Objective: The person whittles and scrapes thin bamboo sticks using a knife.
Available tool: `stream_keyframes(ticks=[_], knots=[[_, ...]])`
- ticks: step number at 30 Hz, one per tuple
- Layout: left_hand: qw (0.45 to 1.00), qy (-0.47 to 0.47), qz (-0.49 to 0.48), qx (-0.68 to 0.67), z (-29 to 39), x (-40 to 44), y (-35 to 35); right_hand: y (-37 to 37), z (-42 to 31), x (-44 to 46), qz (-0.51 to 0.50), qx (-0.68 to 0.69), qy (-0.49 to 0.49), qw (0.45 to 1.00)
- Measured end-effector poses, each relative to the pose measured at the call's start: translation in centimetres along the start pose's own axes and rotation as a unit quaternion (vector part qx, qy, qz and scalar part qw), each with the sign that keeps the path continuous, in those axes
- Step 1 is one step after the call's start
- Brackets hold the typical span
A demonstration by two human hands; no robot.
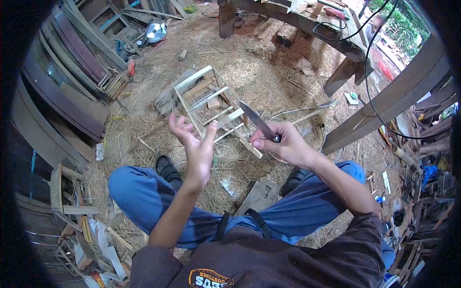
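Observation:
My right hand (283, 141) is closed around the dark handle of a knife (256, 120), whose blade points up and to the left. My left hand (198, 146) is raised with its fingers spread and holds nothing. Between and beyond the hands, a small wooden frame (193, 77) with thin slats lies on the ground, tilted. Its near end reaches close to my right hand; whether the fingers touch it cannot be made out. Below it, a flat wooden piece (259, 196) lies between my feet.
Shavings cover the ground (144, 110). A circular saw (155, 32) lies at the back left, near leaning boards (62, 84). A workbench (307, 24) stands at the back right, with a slanted beam (384, 105) and hanging black cable. A person (374, 28) is beyond the bench.

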State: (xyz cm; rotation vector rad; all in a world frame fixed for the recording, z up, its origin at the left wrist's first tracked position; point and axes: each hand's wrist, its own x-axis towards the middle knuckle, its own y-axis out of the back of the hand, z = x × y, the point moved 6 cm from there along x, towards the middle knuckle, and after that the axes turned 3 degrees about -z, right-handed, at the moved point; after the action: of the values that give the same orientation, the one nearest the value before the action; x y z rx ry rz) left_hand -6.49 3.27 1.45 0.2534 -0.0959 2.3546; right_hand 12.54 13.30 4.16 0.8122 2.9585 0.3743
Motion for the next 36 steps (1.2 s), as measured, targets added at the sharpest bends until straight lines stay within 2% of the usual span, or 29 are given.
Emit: stream_keyframes(ticks=[2,4,5,8,12,15,18,21,24,27,30,33,36], knots=[[0.987,-0.102,-0.043,0.118,0.8,-0.4,-0.3,0.1,-0.6,-0.1,0.0,-0.004,0.0,1.0],[0.945,-0.182,-0.138,0.233,2.8,-1.0,-1.6,0.2,-0.5,-0.1,-0.002,0.016,0.003,1.0],[0.952,-0.188,-0.166,0.178,2.7,-1.2,-2.4,0.3,-0.5,-0.1,-0.003,0.019,-0.005,1.0],[0.924,-0.185,-0.271,0.197,2.5,-1.9,-3.5,0.5,-0.9,-0.2,-0.006,0.014,-0.012,1.0],[0.915,-0.173,-0.32,0.175,3.3,-1.8,-3.5,0.7,-1.5,-0.2,-0.019,-0.005,0.004,1.0],[0.909,-0.177,-0.337,0.171,3.7,-1.6,-3.4,1.1,-1.6,-0.3,0.003,-0.019,-0.004,1.0],[0.91,-0.204,-0.287,0.221,4.1,-1.7,-3.6,1.5,-1.0,-0.3,0.031,-0.094,0.008,0.995],[0.903,-0.218,-0.236,0.285,3.8,-1.8,-3.7,1.5,-1.0,-0.6,0.095,-0.145,-0.028,0.984],[0.922,-0.191,-0.244,0.233,2.8,-1.7,-3.8,1.5,-0.3,-0.4,0.106,-0.152,-0.006,0.983],[0.912,-0.237,-0.228,0.247,3.4,-2.2,-4.2,1.9,-0.9,-0.5,0.123,-0.152,-0.014,0.981],[0.935,-0.194,-0.204,0.215,3.4,-2.9,-4.2,2.3,-1.5,-0.7,0.177,-0.225,-0.021,0.958],[0.946,-0.18,-0.207,0.172,2.3,-3.1,-4.6,2.1,-1.2,-0.7,0.236,-0.218,-0.032,0.946],[0.967,-0.079,-0.22,0.096,0.3,-3.3,-4.9,1.3,-1.0,-0.7,0.251,-0.25,0.004,0.935]])
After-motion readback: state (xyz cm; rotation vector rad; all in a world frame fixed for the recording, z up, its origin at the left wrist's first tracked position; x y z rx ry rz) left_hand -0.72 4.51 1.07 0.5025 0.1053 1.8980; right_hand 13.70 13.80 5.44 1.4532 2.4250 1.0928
